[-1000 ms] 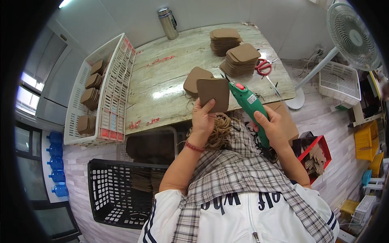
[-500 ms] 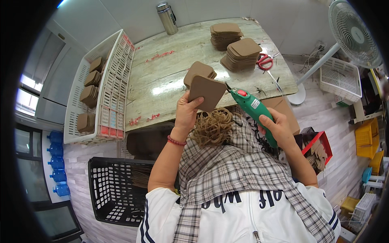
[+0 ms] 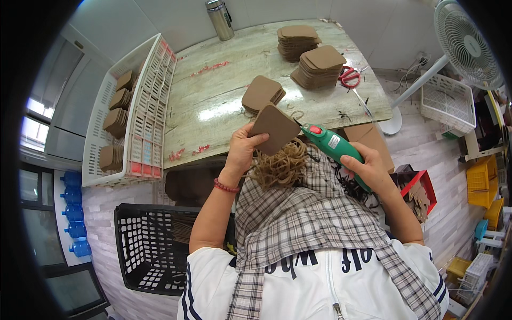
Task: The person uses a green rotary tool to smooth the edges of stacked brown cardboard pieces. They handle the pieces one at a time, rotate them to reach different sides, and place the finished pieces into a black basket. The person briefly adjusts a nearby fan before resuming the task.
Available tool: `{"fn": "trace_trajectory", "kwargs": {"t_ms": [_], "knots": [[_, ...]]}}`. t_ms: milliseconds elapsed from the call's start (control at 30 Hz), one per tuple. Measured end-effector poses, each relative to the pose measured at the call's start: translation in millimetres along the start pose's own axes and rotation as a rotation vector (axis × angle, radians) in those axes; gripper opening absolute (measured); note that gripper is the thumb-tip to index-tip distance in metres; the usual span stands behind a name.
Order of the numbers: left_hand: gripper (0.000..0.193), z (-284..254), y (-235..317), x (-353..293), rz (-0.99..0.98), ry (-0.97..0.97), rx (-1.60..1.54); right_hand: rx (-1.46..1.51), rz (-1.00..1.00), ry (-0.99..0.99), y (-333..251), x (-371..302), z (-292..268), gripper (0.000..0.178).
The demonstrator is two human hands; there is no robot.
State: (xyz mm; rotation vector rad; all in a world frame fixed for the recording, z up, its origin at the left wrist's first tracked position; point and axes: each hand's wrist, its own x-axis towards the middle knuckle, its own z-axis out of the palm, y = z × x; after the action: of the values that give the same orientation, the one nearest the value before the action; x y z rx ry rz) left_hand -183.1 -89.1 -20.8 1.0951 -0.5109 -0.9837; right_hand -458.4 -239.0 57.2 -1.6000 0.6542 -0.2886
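Observation:
My left hand pinches a brown rounded-square pad between thumb and fingers, tilted above my lap. In my right hand is a green pair of electric scissors with a red switch. Its dark tip meets the pad's right edge, where a thin curled strip stands out. Below the pad, a tangle of brown trimmed strips lies on my checked apron. Just beyond the held pad, a short stack of similar pads rests on the table.
Two taller pad stacks stand on the table beside red-handled scissors. A steel flask is at the back. To the left are a white crate holding pads and a black crate. A fan stands right.
The held pad and the electric scissors have shifted slightly nearer to me, with the scissors' tip now at the pad's right edge. A curled strip has appeared there.

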Motion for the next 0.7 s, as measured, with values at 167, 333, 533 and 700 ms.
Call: {"fn": "trace_trajectory", "kwargs": {"t_ms": [167,333,533,700], "knots": [[0.026,4,-5,-6,-0.069,-0.001,0.022,-0.065,0.036,-0.023,7,3,1,0.032],[0.027,10,-7,-11,-0.131,-0.028,0.055,-0.056,0.040,-0.015,7,6,8,0.035],[0.030,11,-5,-17,-0.186,-0.052,0.090,0.021,0.044,-0.042,6,15,16,0.033],[0.023,2,13,-18,-0.004,0.004,0.501,0.054,0.120,-0.115,14,17,8,0.030]]}}
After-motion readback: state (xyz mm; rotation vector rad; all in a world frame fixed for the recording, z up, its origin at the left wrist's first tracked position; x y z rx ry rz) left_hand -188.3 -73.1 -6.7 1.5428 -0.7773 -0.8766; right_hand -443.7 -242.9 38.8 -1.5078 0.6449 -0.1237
